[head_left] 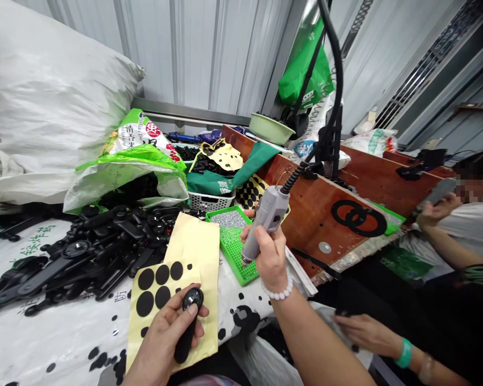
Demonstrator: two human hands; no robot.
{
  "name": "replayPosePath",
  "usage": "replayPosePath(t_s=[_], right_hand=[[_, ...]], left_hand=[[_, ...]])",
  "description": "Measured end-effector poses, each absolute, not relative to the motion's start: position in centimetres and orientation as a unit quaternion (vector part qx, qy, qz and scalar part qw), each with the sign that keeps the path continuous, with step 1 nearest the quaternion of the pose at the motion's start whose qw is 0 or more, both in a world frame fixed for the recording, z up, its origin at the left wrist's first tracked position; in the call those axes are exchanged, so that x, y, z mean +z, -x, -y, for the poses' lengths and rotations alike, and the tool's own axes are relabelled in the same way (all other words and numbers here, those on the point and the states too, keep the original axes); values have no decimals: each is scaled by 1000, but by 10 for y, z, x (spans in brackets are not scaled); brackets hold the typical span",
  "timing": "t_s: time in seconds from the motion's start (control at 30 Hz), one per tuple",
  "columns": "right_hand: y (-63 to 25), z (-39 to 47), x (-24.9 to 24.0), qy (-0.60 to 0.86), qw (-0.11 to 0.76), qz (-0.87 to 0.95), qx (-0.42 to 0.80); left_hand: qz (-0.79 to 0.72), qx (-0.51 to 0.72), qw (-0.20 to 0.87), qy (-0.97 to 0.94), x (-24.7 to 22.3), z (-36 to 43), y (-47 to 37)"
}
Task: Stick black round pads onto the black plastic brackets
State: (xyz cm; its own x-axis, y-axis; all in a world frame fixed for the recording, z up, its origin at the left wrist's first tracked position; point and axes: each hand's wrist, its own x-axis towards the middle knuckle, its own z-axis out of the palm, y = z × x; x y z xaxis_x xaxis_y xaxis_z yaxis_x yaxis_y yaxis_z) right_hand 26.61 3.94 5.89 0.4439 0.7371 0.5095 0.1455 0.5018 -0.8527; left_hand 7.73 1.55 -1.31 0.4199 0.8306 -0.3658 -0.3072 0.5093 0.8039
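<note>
My left hand [170,332] is closed around a black plastic part [186,335] with a round head and a straight arm, held above a yellow sticker sheet [153,321] with round black stickers. In my right hand [271,254] is a grey electric screwdriver [266,212], its cable running up and its tip pointing down. The tip is over a green perforated tray [238,262], whose far end holds many small silvery screws [229,219]. I cannot tell whether the tip touches the tray. Left of the sheets lies a heap of black plastic arms [80,257].
An open bag [124,182] of black parts stands behind the heap. A white basket [211,201] and a pale green basin [270,128] are at the back. A wooden board [301,201] borders the right side. Beyond it a co-worker's hand [364,332] shows at lower right.
</note>
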Motion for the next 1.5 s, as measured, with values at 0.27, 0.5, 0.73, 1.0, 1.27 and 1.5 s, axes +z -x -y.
replayPosePath(t_s=[0.27,0.5,0.73,1.0,1.27,1.5], right_hand=[[-268,-39,68,429,740,477,201],[-271,-36,91,384,754,480,230],[-264,-37,96,387,762,479,201],[-256,-38,92,353,790,444,234],[-261,-37,91,390,770,448,233],[-260,-42,86,380,780,445,222]], left_hand=[[-396,363,776,-331,-11,-14,-75],[-393,358,780,-330,-11,-13,-71],[-361,357,792,-338,-4,-10,-64],[-364,360,801,-310,-5,-10,-64],[-318,338,832,-304,-10,-13,-65],[-277,309,876,-245,-8,-15,-62]])
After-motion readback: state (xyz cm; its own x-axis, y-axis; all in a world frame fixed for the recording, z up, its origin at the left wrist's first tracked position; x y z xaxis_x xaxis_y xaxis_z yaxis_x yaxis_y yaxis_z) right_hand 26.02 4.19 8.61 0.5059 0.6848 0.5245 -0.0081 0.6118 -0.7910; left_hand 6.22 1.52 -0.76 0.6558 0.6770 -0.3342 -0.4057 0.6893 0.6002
